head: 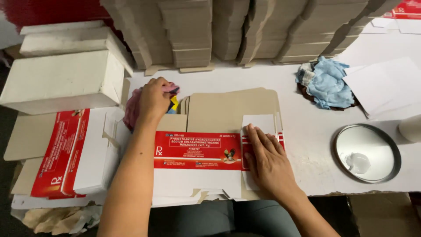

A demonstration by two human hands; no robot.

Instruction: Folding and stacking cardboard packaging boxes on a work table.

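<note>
Covering a white table (315,171), flattened red-and-white cartons: the right hand (267,160) presses one carton (197,153) with fingers spread, the left hand (153,98) clutches a pink rag (130,112); stacked brown carton blanks (228,30) behind.

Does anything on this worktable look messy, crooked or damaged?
A little. The table's front edge looks ragged and torn. A blue cloth lies crumpled beside loose white sheets, and crumpled paper sits below at lower left. The flat carton under the right hand lies straight.
</note>
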